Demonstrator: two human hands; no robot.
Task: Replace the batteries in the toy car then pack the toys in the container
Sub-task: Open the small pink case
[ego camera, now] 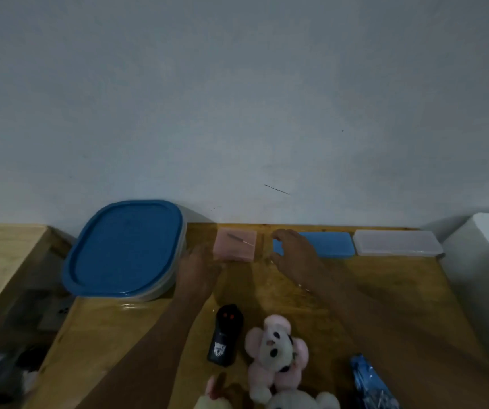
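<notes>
A large clear container with a blue lid [125,246] stands at the table's back left against the wall. A black remote control [225,335] with two red buttons lies near the front, beside a pink and white plush toy [275,352]. The toy car is partly visible as a blue shape [370,382] at the front right. My left hand [199,270] reaches forward, blurred, just left of a pink box [235,245] with a small screwdriver on top. My right hand [293,249] hovers with fingers apart at the left end of a blue box [329,244]. Neither hand holds anything.
A clear box [397,242] lies right of the blue box along the wall. More plush toys [296,401] sit at the bottom edge. The wooden table [119,335] ends left at a gap with a lower surface; a white object [488,261] borders the right.
</notes>
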